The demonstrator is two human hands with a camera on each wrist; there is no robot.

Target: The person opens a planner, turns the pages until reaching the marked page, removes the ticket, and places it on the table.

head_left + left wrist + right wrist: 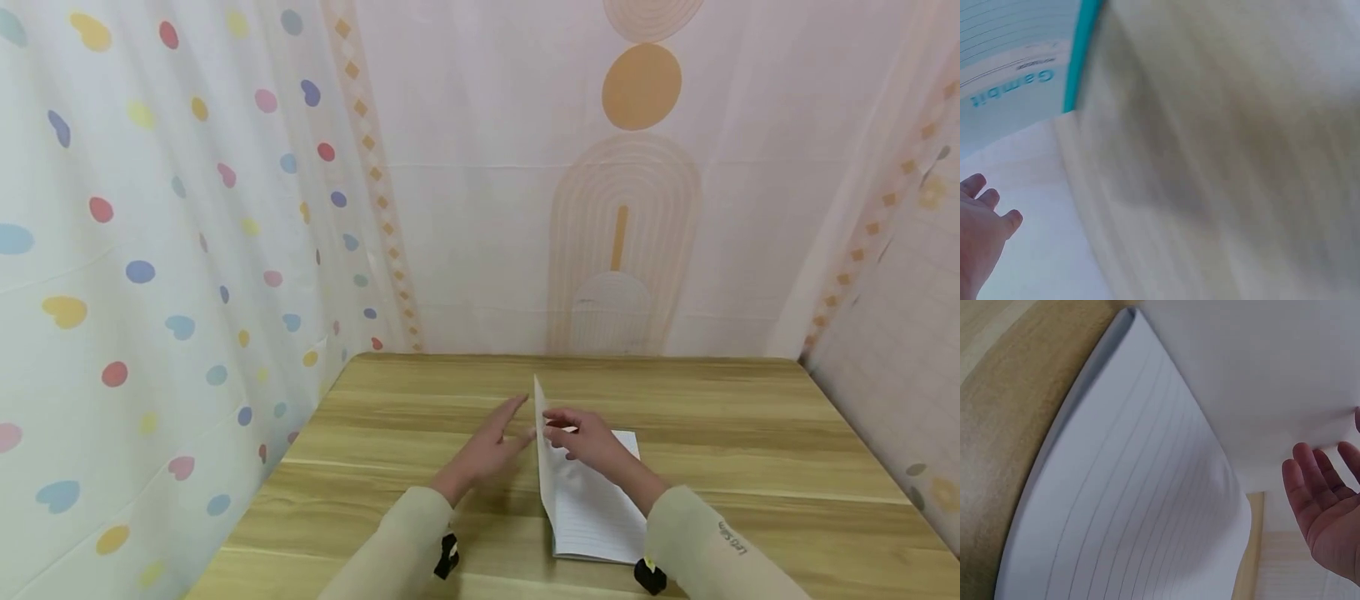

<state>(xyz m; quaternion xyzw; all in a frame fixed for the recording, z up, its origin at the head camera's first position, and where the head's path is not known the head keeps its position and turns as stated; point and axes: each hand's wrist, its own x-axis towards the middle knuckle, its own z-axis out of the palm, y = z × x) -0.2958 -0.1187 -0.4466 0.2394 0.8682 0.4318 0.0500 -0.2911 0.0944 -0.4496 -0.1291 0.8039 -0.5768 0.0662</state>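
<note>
White lined notebook [600, 512], cover [545, 467] upright between hands [486, 450] [594, 442]

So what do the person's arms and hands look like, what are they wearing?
Both the left hand and right hand are bare, with no gloves. The left sleeve and right sleeve are long and cream. Dark writing marks the right one. A small black thing shows by each cuff.

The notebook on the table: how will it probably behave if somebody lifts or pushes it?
The notebook looks thin, so it is probably light. Its raised cover stands almost straight, so it may be fairly stiff. The rest lies flat on the table, so a push would likely slide it.
</note>
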